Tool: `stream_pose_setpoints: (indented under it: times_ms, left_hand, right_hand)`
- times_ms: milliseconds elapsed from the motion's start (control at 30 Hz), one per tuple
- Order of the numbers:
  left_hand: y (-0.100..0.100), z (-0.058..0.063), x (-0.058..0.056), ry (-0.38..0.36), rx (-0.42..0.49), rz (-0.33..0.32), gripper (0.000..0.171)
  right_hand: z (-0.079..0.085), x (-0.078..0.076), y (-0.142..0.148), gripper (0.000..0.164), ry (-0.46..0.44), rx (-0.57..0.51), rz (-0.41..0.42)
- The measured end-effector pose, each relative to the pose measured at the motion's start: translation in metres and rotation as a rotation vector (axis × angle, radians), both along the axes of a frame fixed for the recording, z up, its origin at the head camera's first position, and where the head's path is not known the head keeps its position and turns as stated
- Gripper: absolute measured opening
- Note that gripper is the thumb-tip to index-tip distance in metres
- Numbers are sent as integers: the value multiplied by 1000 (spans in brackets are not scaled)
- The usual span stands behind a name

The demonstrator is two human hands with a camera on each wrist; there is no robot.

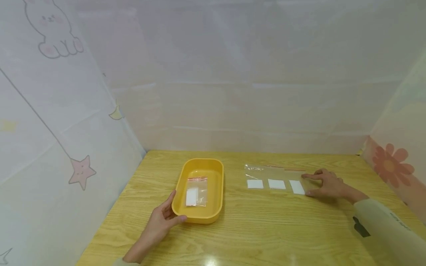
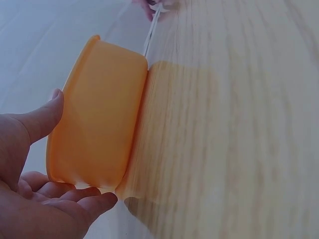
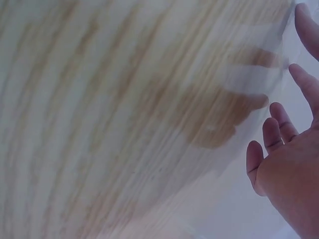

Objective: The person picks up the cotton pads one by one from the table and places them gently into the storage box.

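Head: rightmost clear bag (image 1: pixel 294 176), white card (image 1: pixel 297 187) inside, on counter (image 1: pixel 253 229), just left of right hand (image 1: pixel 327 184), the nearer; card's long side pointing away from person. Left wrist: left hand (image 2: pixel 37 206) gripping yellow tray (image 2: pixel 99 119). Right wrist: fingers (image 3: pixel 305 84) extended, nothing visibly held.

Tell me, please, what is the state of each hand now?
Left hand: closed, holding the yellow tray at its corner.
Right hand: open, beside the rightmost bag; contact unclear.
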State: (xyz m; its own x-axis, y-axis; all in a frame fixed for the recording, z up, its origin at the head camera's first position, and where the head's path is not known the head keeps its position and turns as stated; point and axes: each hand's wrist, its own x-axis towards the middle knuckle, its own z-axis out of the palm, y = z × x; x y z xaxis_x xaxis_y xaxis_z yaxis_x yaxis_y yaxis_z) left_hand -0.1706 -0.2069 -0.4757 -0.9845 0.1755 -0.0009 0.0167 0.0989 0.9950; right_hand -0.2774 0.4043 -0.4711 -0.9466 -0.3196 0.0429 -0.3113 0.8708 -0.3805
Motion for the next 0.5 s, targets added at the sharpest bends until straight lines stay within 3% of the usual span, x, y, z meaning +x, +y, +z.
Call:
stream_pose_setpoints:
  times_ms: [500]
  left_hand:
    - [1, 0, 1, -7, 12, -1, 95]
  right_hand:
    - [-3, 2, -1, 66, 18, -57, 2]
